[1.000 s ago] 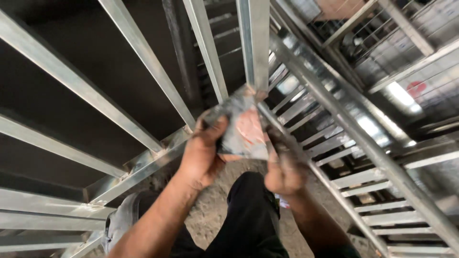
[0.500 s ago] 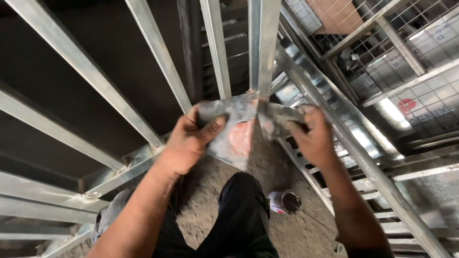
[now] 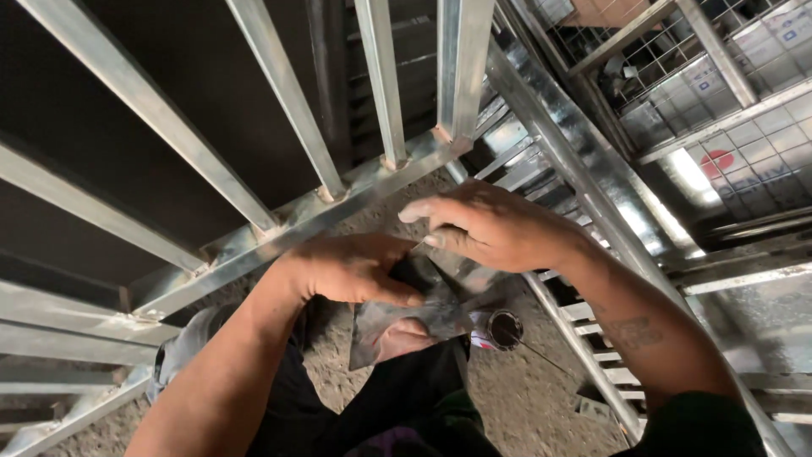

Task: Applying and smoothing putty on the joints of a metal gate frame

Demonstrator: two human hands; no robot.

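Both hands work a dark grey, worn sheet of abrasive paper [image 3: 414, 326] with a pinkish patch, low in front of my knees. My left hand [image 3: 355, 269] grips its upper edge with the thumb pressed on top. My right hand [image 3: 491, 227] pinches the sheet's upper right corner between thumb and fingers. A welded frame of galvanised steel bars [image 3: 372, 182] stands just beyond the hands, and its bottom rail runs diagonally behind them.
A small open can [image 3: 504, 330] sits on the gravelly ground right of the sheet. More steel grilles [image 3: 592, 186] lean at the right, with wire mesh panels [image 3: 744, 127] behind. My dark trousers [image 3: 397, 406] and one grey shoe [image 3: 182, 351] show below.
The hands and the sheet have come down from the upright bars to below the bottom rail. The sheet, earlier spread between both hands, is now folded smaller.
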